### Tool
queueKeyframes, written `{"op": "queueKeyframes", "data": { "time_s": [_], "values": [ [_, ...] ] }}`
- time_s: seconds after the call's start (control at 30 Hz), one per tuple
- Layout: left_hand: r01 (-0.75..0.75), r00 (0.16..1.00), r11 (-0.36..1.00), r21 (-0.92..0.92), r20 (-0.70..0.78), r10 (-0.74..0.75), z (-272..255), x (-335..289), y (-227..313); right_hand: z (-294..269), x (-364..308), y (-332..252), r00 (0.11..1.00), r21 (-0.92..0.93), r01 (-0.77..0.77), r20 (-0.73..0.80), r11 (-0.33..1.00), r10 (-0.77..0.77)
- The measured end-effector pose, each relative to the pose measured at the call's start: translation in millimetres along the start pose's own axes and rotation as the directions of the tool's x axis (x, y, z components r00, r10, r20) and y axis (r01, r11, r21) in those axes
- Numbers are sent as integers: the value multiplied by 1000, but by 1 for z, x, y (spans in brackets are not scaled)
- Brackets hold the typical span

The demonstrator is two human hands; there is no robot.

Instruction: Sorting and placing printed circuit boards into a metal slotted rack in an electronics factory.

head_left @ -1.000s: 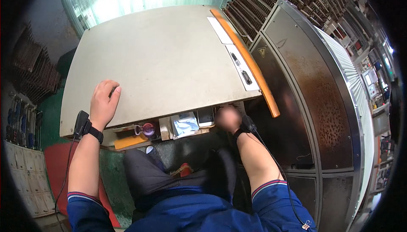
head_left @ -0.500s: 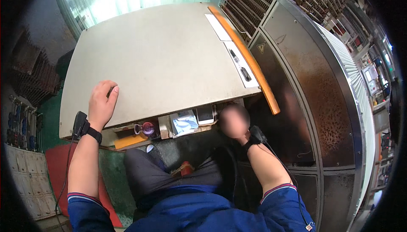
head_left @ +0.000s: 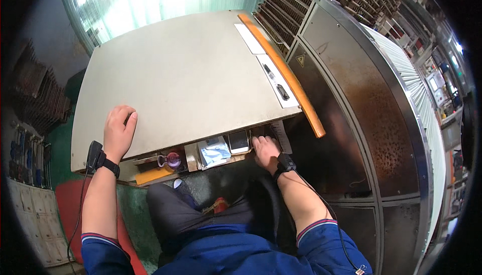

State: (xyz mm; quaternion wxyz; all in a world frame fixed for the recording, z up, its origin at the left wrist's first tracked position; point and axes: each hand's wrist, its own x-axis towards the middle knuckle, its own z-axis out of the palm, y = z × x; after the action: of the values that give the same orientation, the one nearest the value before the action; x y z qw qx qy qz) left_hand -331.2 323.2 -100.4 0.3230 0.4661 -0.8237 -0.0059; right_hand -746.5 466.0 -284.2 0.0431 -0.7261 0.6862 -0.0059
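My left hand point(head_left: 119, 133) rests on the pale table top point(head_left: 175, 69) near its front left, thumb apart and fingers loosely bent, holding nothing visible. My right hand point(head_left: 266, 153) is at the shelf point(head_left: 235, 158) under the table's front edge. Its fingers are spread and reach over the shelf's lip, and nothing shows in them. Just left of it lies a white phone point(head_left: 239, 142) with a dark screen. Beside the phone is a silver-blue packet point(head_left: 214, 150) on some papers. A sheet of white paper point(head_left: 282, 137) is to the right of my hand.
Farther left on the shelf are a purple see-through round thing point(head_left: 173, 160) and a yellow piece point(head_left: 153, 175). An orange bar point(head_left: 286, 76) edges the table's right side, beside a black marker point(head_left: 282, 92). A metal cabinet point(head_left: 351, 89) stands close on the right.
My right hand, blurred out before, has moved slightly left and now shows at the shelf beside the phone. My left hand stays on the table top. The view has shifted a little.
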Motion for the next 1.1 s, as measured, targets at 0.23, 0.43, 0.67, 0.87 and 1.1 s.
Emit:
{"op": "queueKeyframes", "data": {
  "time_s": [0.23, 0.43, 0.67, 0.87, 1.1],
  "values": [
    [-9, 1000, 1000, -2, 9, 9, -1, 2, 0, -11, 30, 15, 983, 116, -39, 183, 992, 17],
    [-6, 1000, 1000, 19, 20, 6, 2, 4, 3, -2, 77, 38, 989, 193, -113, -69, 975, 128],
    [52, 998, 999, -7, 47, -52, -3, 0, -4, -14, 100, 22, 985, 134, -55, -155, 989, 76],
    [48, 997, 999, -13, 56, -47, -3, 1, -1, 11, 104, 28, 985, 187, -100, -119, 977, 124],
    [32, 998, 997, -73, 49, -29, 5, 5, -2, 53, 93, 48, 979, 222, -175, -60, 959, 193]
  ]
}}
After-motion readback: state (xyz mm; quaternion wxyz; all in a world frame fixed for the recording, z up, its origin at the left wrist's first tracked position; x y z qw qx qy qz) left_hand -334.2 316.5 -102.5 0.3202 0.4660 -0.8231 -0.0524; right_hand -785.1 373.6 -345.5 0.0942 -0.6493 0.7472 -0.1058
